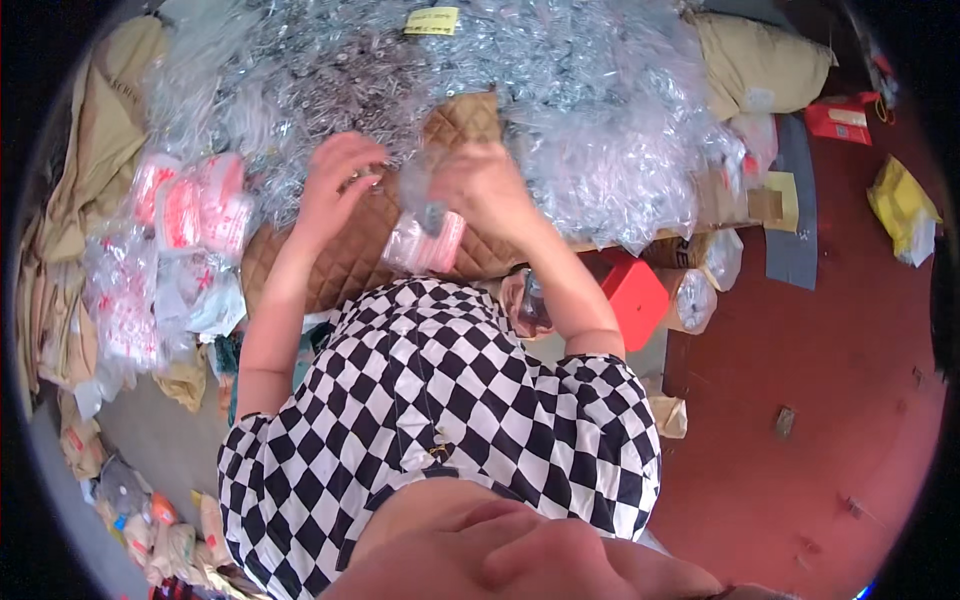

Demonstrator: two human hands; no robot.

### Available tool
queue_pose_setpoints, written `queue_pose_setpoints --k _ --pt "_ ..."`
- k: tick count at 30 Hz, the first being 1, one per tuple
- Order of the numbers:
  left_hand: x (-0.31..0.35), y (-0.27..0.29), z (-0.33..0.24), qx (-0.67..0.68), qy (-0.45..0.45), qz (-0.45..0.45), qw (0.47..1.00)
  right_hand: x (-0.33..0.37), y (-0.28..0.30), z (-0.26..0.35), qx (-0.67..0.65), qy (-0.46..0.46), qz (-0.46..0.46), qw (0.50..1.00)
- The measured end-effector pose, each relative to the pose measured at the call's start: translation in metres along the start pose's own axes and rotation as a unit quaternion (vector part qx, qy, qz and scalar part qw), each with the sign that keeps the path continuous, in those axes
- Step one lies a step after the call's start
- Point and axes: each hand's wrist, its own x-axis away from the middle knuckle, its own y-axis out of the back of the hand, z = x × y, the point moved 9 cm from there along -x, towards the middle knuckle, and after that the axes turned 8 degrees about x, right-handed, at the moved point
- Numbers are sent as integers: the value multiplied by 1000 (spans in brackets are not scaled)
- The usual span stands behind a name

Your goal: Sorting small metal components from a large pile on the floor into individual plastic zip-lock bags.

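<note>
My left hand [342,185] is closed, fingers curled toward the thumb, around small shiny metal-looking pieces [362,180]. Across from it, my right hand [485,195] is bent over and blurred by motion, its fingers closed at a small clear plastic bag [418,183]. Just below the hands, a stack of clear bags with red print [430,242] lies on a brown quilted cloth [325,265]. Beyond both hands spreads a large heap of filled clear bags [380,85]; what is in them is too small to name.
Packs of red-printed bags [195,205] lie at the left beside brown paper sacks [105,140]. A yellow note [432,21] tops the heap. A red stool [637,298] stands by my right elbow. A yellow bag [900,208] is on the red floor [800,400].
</note>
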Motion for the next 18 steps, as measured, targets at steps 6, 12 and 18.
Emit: queue_pose_setpoints --k 6,12,18 --pt "67 -82 26 -58 138 108 983 52 105 -131 -25 -239 -227 944" --pt "160 -148 61 -94 134 201 966 206 107 -299 1 -395 -359 846" --pt "188 -150 64 -87 108 210 968 222 66 -281 363 -558 -309 679"
